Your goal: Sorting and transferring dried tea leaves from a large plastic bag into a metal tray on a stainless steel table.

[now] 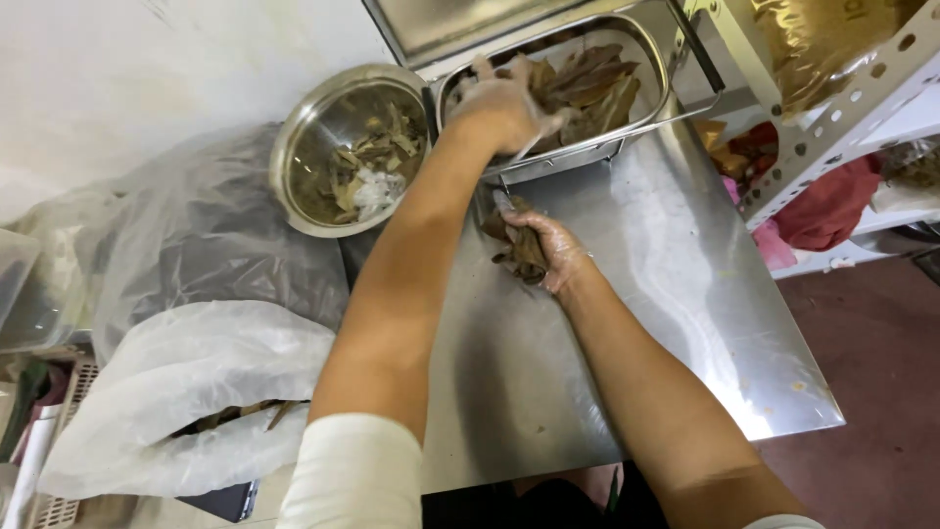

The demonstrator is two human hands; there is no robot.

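Observation:
Both hands wear thin clear plastic gloves. My left hand point(499, 103) reaches into a rectangular steel pan point(654, 44) at the far edge of the steel table point(676, 294) and presses on the dry brown leaves point(592, 83) piled in it. Just in front of the pan, my right hand point(543, 245) is closed around a small bunch of brown leaves point(514, 245) held low over the table. A round steel bowl point(294, 147) to the left of the pan holds leaf scraps and some white bits.
A large clear plastic bag point(186, 235) lies at the left, and a white plastic bag point(176, 392) with leaves inside sits near the front left. A white perforated metal rack point(832, 118) with red cloth and a gold foil bag stands at the right. Dark red floor lies beyond the table's right edge.

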